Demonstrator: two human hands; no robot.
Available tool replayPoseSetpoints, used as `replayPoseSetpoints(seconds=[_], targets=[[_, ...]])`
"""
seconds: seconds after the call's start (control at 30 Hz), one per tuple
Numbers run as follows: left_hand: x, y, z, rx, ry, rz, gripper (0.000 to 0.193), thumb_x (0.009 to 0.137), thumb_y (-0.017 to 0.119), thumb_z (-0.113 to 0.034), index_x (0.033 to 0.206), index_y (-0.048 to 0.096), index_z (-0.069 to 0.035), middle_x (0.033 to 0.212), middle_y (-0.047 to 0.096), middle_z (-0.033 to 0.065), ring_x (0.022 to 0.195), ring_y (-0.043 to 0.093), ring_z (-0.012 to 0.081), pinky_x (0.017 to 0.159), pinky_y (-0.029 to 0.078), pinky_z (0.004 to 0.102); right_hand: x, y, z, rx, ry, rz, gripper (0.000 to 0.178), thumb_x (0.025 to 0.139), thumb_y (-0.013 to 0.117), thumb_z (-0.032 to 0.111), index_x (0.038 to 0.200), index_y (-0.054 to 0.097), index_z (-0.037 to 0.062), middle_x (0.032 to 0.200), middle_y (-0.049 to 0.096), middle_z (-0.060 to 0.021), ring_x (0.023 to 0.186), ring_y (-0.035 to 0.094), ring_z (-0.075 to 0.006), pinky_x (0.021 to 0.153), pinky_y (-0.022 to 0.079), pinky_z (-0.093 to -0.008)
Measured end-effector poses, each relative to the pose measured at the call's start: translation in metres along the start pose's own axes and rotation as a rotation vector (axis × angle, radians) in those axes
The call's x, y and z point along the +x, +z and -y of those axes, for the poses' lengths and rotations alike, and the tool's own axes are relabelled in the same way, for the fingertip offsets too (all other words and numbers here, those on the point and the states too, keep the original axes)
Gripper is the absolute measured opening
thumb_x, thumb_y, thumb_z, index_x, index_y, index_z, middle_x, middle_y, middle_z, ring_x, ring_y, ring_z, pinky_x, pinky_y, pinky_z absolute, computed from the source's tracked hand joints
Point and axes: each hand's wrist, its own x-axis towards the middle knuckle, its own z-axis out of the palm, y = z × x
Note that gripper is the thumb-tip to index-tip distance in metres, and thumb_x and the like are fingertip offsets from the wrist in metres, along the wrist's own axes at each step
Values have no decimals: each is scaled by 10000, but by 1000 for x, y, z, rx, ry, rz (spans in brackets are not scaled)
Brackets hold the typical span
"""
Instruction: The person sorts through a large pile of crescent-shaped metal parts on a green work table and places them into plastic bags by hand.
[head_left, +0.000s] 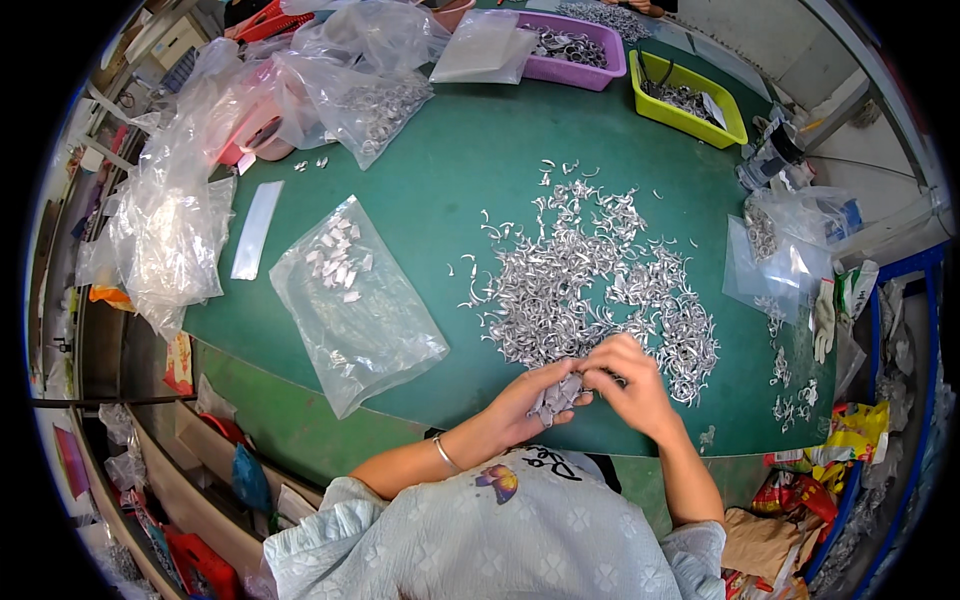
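Note:
Near the table's front edge, my left hand (522, 402) is curled around a handful of small grey metal pieces (556, 399). Right beside it, my right hand (632, 384) has its fingers bent and drawn together, slightly blurred. What those fingers pinch, if anything, is too small to make out. Just beyond both hands spreads a large heap of curved, silvery metal pieces (545, 290), with loose ones scattered round its edges. To the left lies a flat clear plastic bag (385, 345) with several small white pieces (338, 258) at its far end.
The green table (440, 180) carries a purple bin (568, 72) and a yellow-green bin (690, 118) of metal parts at the back. Clear bags (165, 235) crowd the left side. A whitish strip (257, 230) lies nearby. More bags (775, 250) sit at the right edge.

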Motion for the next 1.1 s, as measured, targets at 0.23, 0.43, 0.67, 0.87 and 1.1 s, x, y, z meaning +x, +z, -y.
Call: replayPoseSetpoints(seconds=[0.23,0.43,0.67,0.87,1.1], targets=[[7,-24,12,-17,2,191,271,943,592,-191,1195,599,-89,1074,652,57,968,639,171,612,495,229,34,-10,-73,-511,28,-256,293,799,630,6,1091,623,20,1160,604,-108,1085,527,-298,964,376,-391],[-1,-9,4,-115,-69,108,217,967,547,-226,1117,612,-84,1063,654,67,1012,647,195,623,538,243,35,-5,-86,-688,-4,-180,296,759,681,34,1046,609,47,1007,575,-87,1028,520,-272,894,358,-407],[3,-13,9,-52,-10,121,202,968,551,-224,1065,606,-55,958,614,52,857,608,163,496,452,213,39,0,-86,-827,-21,-206,279,764,678,54,1032,610,17,991,588,-95,995,527,-277,905,353,-439],[0,-14,6,-116,-17,128,193,964,565,-196,1076,599,-43,943,610,55,801,589,153,463,416,199,42,-2,-83,-840,-101,-212,234,760,644,18,994,630,14,915,601,-105,954,544,-278,914,350,-446],[-1,-12,5,-114,2,110,190,964,565,-190,1077,597,-41,929,608,57,787,581,145,456,415,195,41,-2,-85,-650,-35,-374,227,797,584,9,1015,642,33,905,601,-118,936,530,-284,929,333,-417]])
